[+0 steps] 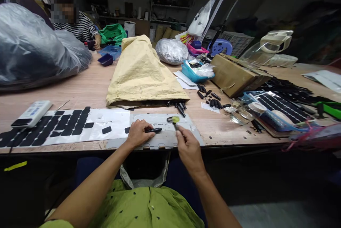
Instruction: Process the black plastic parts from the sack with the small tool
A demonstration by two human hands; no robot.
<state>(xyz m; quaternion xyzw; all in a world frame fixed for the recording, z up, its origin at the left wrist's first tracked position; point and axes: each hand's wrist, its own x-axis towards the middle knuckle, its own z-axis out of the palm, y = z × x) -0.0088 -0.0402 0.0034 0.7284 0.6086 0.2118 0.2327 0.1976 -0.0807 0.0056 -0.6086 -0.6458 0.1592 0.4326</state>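
Observation:
My left hand (140, 133) is closed around a slim black cylindrical piece (154, 130), pressing it down on a grey board (165, 141) at the table's front edge. In my right hand (188, 146) is a small hammer (173, 119) with a yellow-green and dark head, slightly blurred. The head is raised to the right of the black piece, apart from it. Just beyond the board, several similar black pieces (180, 108) poke out of the mouth of a yellow sack (146, 75). A white sheet (117, 118) bearing black rounded patches (69, 123) lies left of my left hand.
A white device (32, 114) rests on the sheet's left part. Loose black pieces (214, 103), a cardboard box (237, 75) and a blue basket (282, 123) are to the right. A big plastic bag (34, 47) fills the far left; a person in stripes (77, 25) sits behind it.

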